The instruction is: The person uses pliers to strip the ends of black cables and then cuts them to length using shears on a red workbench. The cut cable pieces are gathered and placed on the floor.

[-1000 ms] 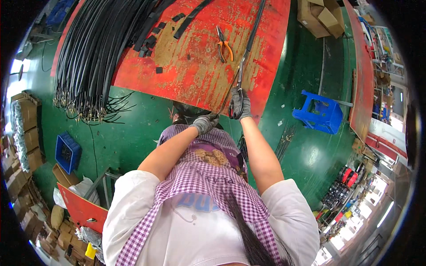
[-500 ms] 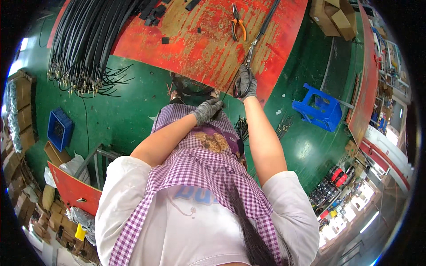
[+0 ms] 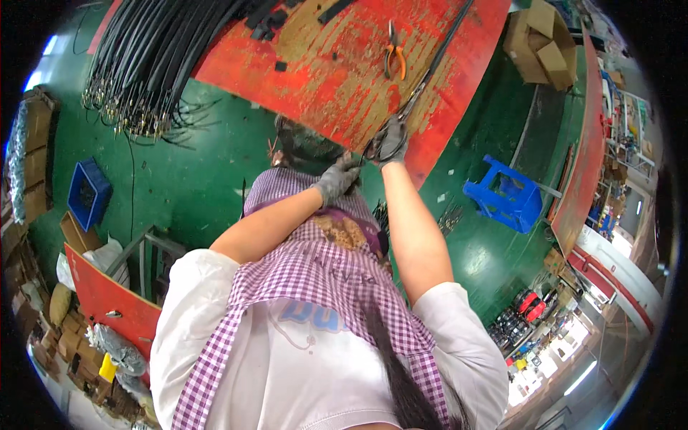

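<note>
My right hand (image 3: 392, 142), in a grey glove, is closed around the dark handles of a pair of scissors (image 3: 411, 102) above the red table's near edge. The blades point away from me, alongside a long black sleeved cable (image 3: 446, 51) that runs to the table's far side. My left hand (image 3: 337, 180), also gloved, is over my lap just off the table edge, its fingers drawn together. Something dark shows under its fingertips, too hidden to name. Pliers with orange and black handles (image 3: 395, 60) lie on the table, left of the cable.
Black cables with bare metal ends (image 3: 136, 93) hang in a thick bundle off the left side of the red table (image 3: 322, 93). Short black offcuts (image 3: 269, 25) lie on it. A blue stool (image 3: 504, 195) lies tipped on the right; a blue crate (image 3: 90, 193) stands left, a carton (image 3: 541, 46) far right.
My right hand has come nearer to me and closer to my left hand, still holding the scissors. The whole view has shifted slightly. My left hand stays over my lap.
</note>
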Demonstrator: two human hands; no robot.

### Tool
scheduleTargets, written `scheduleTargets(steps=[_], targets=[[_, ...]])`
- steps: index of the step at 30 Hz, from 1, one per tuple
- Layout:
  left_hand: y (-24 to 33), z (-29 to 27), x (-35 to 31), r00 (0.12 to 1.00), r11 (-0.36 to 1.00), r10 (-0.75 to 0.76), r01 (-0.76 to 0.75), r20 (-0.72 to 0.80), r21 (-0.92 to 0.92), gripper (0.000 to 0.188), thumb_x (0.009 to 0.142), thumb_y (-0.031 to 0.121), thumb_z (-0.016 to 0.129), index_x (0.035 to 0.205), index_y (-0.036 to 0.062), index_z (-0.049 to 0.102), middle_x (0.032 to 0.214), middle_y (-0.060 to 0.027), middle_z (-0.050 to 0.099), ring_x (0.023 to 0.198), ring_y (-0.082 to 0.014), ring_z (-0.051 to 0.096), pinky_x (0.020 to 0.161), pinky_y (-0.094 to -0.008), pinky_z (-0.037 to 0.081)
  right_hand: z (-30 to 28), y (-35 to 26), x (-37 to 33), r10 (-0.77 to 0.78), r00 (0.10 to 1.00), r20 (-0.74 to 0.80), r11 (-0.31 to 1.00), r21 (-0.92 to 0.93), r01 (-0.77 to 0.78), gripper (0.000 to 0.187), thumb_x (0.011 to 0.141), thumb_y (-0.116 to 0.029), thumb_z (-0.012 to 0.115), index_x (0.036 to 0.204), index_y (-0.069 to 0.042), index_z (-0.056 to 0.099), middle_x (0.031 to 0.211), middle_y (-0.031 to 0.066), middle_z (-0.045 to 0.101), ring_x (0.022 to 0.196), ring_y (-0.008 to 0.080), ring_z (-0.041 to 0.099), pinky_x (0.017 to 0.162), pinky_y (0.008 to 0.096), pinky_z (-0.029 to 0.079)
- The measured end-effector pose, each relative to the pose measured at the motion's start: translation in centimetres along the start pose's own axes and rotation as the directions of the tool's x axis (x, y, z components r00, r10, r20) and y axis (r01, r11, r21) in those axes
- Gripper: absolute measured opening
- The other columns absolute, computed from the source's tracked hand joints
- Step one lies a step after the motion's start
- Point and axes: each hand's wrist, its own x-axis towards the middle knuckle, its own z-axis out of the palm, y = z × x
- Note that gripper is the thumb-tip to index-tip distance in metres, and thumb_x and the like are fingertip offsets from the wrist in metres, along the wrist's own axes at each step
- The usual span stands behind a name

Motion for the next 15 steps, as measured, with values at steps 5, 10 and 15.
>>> scheduleTargets(steps=[5, 10, 15], targets=[[-0.3, 0.1, 1.7, 0.827, 0.516, 0.517, -0.507, 0.222, 0.690, 0.035, 0.077, 0.007, 0.041, 0.112, 0.0042, 0.042, 0.103, -0.0079, 0.050, 0.092, -0.0165, 0.048, 0.074, -0.0263, 0.042, -4.4, 3.0, 4.1, -0.149, 0.980, -0.131, 0.978, -0.162, 0.127, 0.031, 0.080, -0.038, 0.042, 0.066, -0.010, 0.046, 0.052, -0.0011, 0.038, 0.048, 0.0103, 0.040, 0.044, 0.0269, 0.033], [0.9, 0.5, 2.2, 0.998, 0.969, -0.009, 0.023, 0.057, -0.244, 0.029, 0.083, 0.001, 0.036, 0.112, 0.0016, 0.040, 0.097, -0.0044, 0.052, 0.087, -0.0124, 0.048, 0.076, -0.0225, 0.040, 0.0, -2.1, -0.9, 0.081, 0.997, -0.009, 0.997, -0.008, -0.081, 0.029, 0.080, -0.039, 0.042, 0.068, -0.013, 0.045, 0.047, -0.0024, 0.036, 0.039, 0.0106, 0.036, 0.036, 0.0272, 0.029], [-1.0, 0.3, 3.8, 0.999, 0.979, -0.001, 0.011, 0.049, -0.203, 0.027, 0.081, 0.008, 0.038, 0.107, 0.0061, 0.045, 0.088, -0.0040, 0.053, 0.082, -0.0117, 0.048, 0.075, -0.0234, 0.039, -1.6, 0.1, 1.7, 0.022, 0.995, -0.095, 0.999, -0.038, -0.026, 0.023, 0.081, -0.035, 0.042, 0.070, -0.015, 0.044, 0.045, -0.0035, 0.034, 0.036, 0.0101, 0.034, 0.033, 0.0258, 0.026]])
